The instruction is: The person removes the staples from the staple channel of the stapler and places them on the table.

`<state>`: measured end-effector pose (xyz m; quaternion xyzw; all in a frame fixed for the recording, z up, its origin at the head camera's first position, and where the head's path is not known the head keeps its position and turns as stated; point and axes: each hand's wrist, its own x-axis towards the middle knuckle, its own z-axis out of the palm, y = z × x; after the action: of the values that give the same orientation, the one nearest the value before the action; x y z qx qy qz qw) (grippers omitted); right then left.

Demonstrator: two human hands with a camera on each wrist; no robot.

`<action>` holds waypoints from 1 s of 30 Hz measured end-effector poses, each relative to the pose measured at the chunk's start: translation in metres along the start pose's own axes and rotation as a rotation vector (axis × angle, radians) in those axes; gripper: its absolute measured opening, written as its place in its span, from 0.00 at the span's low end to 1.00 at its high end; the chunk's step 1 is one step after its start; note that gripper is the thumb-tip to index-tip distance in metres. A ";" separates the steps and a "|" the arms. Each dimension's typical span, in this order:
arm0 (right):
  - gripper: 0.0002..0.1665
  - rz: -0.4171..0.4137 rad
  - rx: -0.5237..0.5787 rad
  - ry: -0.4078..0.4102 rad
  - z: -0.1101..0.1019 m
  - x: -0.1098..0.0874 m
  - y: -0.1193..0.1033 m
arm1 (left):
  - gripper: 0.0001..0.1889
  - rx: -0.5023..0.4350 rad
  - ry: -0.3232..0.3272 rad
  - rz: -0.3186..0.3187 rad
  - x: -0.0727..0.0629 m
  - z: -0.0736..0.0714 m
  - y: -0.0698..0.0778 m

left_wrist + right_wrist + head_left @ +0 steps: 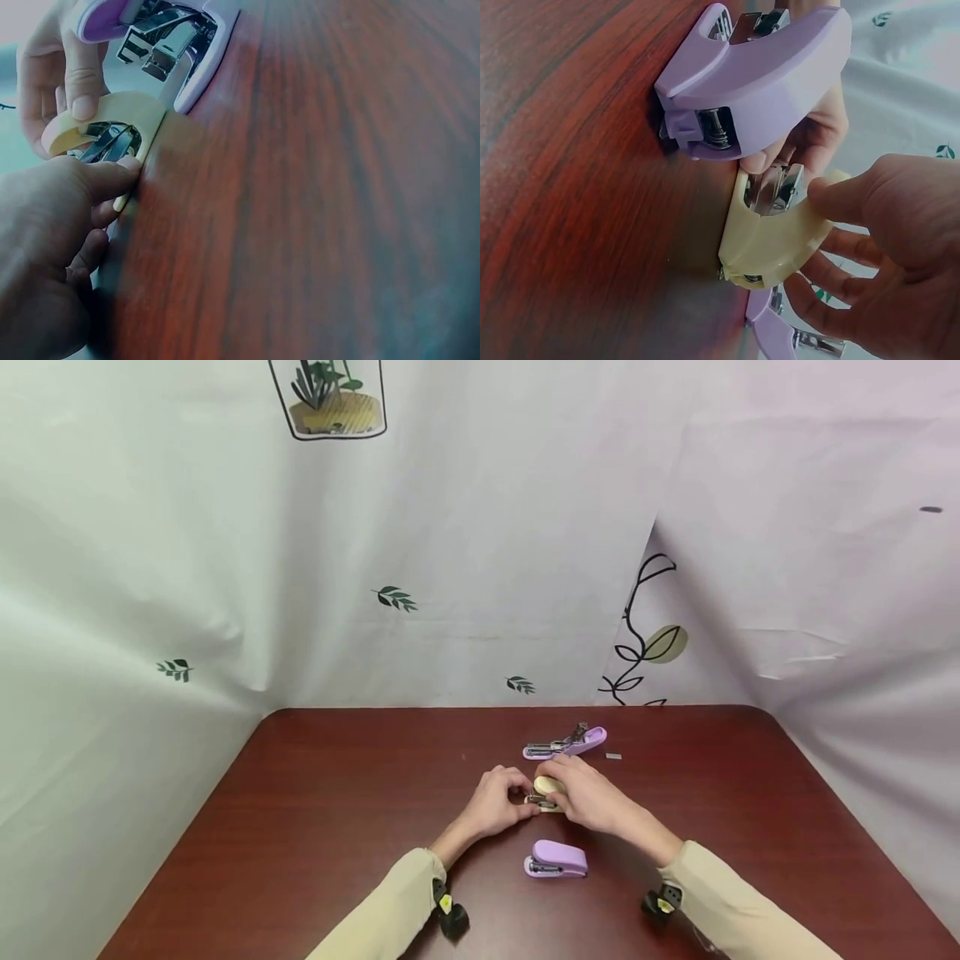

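A cream-yellow stapler [550, 785] stands on the table between both hands, its top arm raised off its base. My left hand [495, 802] pinches the front end of the base, with the thumb [112, 178] on its tip. From the other side my right hand [588, 793] grips the raised top, thumb on one side and fingers on the other. The metal magazine [774, 191] shows in the gap. Closer to me lies a purple stapler [558, 857], apart from both hands. Beyond the hands is another purple stapler [588, 741], its cover swung open and metal parts exposed.
A small grey strip [613, 757], perhaps staples, lies right of the far purple stapler. The dark red-brown table [337, 827] ends at a pale curtain [465, 527] printed with leaves. Each sleeve has a dark wrist strap [671, 895] with a yellow-marked piece.
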<state>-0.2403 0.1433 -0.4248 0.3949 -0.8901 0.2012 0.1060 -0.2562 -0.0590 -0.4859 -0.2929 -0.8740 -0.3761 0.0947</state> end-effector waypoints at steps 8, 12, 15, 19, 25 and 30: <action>0.16 -0.023 0.120 0.096 -0.003 -0.005 0.008 | 0.09 -0.006 0.008 -0.008 0.000 -0.002 -0.002; 0.18 -0.016 0.153 0.140 -0.005 -0.013 0.013 | 0.09 -0.016 0.001 -0.014 0.000 -0.001 0.001; 0.19 0.001 0.173 0.177 -0.006 -0.020 0.018 | 0.09 -0.024 0.006 -0.010 0.000 -0.001 0.003; 0.21 -0.004 0.193 0.216 -0.004 -0.026 0.023 | 0.08 -0.021 0.000 -0.016 0.000 -0.001 0.003; 0.24 -0.018 0.268 0.266 -0.001 -0.034 0.033 | 0.08 0.004 -0.013 -0.040 0.002 0.001 0.001; 0.26 -0.011 0.314 0.302 0.002 -0.040 0.037 | 0.08 0.004 -0.015 -0.050 0.001 0.001 0.002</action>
<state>-0.2416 0.1911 -0.4511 0.3768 -0.8197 0.3937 0.1764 -0.2563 -0.0569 -0.4851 -0.2736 -0.8824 -0.3744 0.0793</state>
